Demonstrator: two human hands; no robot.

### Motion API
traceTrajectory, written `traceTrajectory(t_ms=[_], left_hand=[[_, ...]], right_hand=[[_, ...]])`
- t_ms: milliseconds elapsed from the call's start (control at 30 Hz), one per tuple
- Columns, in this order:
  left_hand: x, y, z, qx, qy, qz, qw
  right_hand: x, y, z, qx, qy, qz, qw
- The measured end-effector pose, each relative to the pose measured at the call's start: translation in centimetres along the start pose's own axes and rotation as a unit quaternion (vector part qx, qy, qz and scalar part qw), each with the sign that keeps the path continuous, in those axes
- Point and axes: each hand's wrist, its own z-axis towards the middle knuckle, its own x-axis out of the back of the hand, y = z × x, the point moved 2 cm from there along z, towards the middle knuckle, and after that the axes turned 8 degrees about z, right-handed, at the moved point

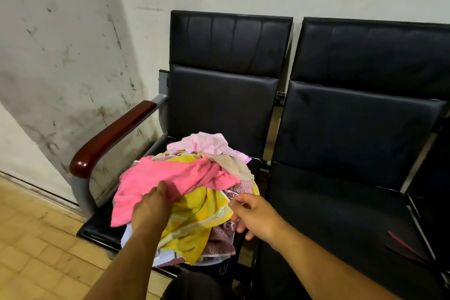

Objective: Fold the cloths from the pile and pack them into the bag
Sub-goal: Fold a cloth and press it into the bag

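Note:
A pile of cloths lies on the seat of the left black chair. On top is a bright pink cloth, with a yellow cloth under it and a pale pink one at the back. My left hand pinches the near edge of the bright pink cloth. My right hand hovers at the pile's right side, fingers apart, holding nothing. No bag can be made out in this view.
A second black chair adjoins on the right, with a dark pink strip on its seat. A wooden armrest borders the pile on the left. The wall stands behind; tiled floor lies at lower left.

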Motion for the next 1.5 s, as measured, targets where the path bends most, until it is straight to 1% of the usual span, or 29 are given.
traceTrajectory(t_ms=[100,233,300,367,500,533,600,667,700,767,867,900,933,967,1000,1067,1100,1133,1167,1200,1267,1333,1367,1433,1500], left_hand=[[0.3,0.0,0.4,0.008,0.009,-0.003,1.000],[1.9,1.3,1.2,-0.015,0.063,0.024,0.998],[2.7,2.0,1.9,-0.011,0.052,0.018,0.998],[3.3,2.4,2.2,-0.003,0.044,-0.024,0.999],[6.0,4.5,1.2,0.000,0.102,-0.159,0.982],[7.3,5.7,0.7,-0.018,0.117,-0.175,0.977],[10.1,8.6,-0.3,-0.080,0.148,-0.191,0.967],[13.0,11.6,-1.1,-0.141,0.165,-0.219,0.951],[14.4,13.0,-1.5,-0.166,0.161,-0.246,0.941],[16.4,15.5,-2.0,-0.194,0.121,-0.315,0.921],[17.2,17.4,-2.5,-0.181,0.042,-0.438,0.879],[17.0,17.6,-2.5,-0.171,0.028,-0.471,0.865],[16.5,17.6,-2.4,-0.158,0.022,-0.489,0.858],[15.9,17.7,-2.3,-0.142,0.018,-0.489,0.861],[15.4,17.6,-2.3,-0.123,0.008,-0.475,0.871],[14.0,17.8,-3.0,-0.106,-0.049,-0.432,0.894],[13.4,18.2,-3.8,-0.117,-0.094,-0.427,0.892],[12.7,18.8,-4.8,-0.137,-0.140,-0.430,0.881],[12.1,19.5,-5.8,-0.163,-0.176,-0.426,0.873],[11.4,20.2,-6.8,-0.186,-0.196,-0.409,0.872],[9.7,21.5,-8.0,-0.204,-0.190,-0.356,0.892],[8.4,22.8,-9.0,-0.191,-0.160,-0.308,0.918],[7.8,23.2,-9.1,-0.180,-0.136,-0.303,0.926],[7.6,24.2,-9.3,-0.170,-0.077,-0.335,0.924],[8.0,25.1,-9.2,-0.173,-0.034,-0.360,0.916]], right_hand=[[0.4,0.1,-0.3,0.003,-0.003,0.003,1.000],[1.3,-0.1,-0.4,0.006,-0.001,0.003,1.000],[1.7,-0.4,-0.5,0.011,0.002,0.004,1.000],[2.0,-0.6,-0.6,0.015,0.003,0.010,1.000],[2.1,-1.1,-0.9,0.034,0.009,0.023,0.999],[2.2,-1.2,-0.9,0.039,0.012,0.036,0.999],[2.2,-1.6,-1.0,0.055,0.015,0.068,0.996],[1.9,-2.2,-0.6,0.092,0.024,0.070,0.993],[1.6,-2.6,-0.4,0.110,0.025,0.064,0.992],[1.1,-3.3,-0.3,0.126,0.016,0.072,0.989],[1.2,-3.8,-0.5,0.142,0.020,0.059,0.988],[1.7,-4.0,-0.7,0.159,0.042,0.053,0.985],[2.3,-4.1,-1.0,0.174,0.073,0.058,0.980],[3.1,-4.1,-1.3,0.186,0.103,0.071,0.974],[3.9,-4.0,-1.6,0.195,0.127,0.093,0.968],[5.4,-3.9,-2.0,0.193,0.164,0.136,0.958],[6.0,-3.8,-2.2,0.184,0.180,0.155,0.954],[6.7,-3.6,-2.4,0.173,0.198,0.177,0.949],[7.4,-3.5,-2.7,0.162,0.221,0.196,0.942],[8.0,-3.6,-2.9,0.154,0.247,0.211,0.933],[9.3,-3.7,-3.6,0.155,0.292,0.215,0.919],[10.3,-3.8,-4.7,0.157,0.307,0.215,0.914],[10.7,-3.9,-5.3,0.156,0.306,0.216,0.914],[12.1,-3.9,-6.9,0.155,0.300,0.216,0.916],[13.8,-3.9,-8.4,0.157,0.312,0.203,0.915]])
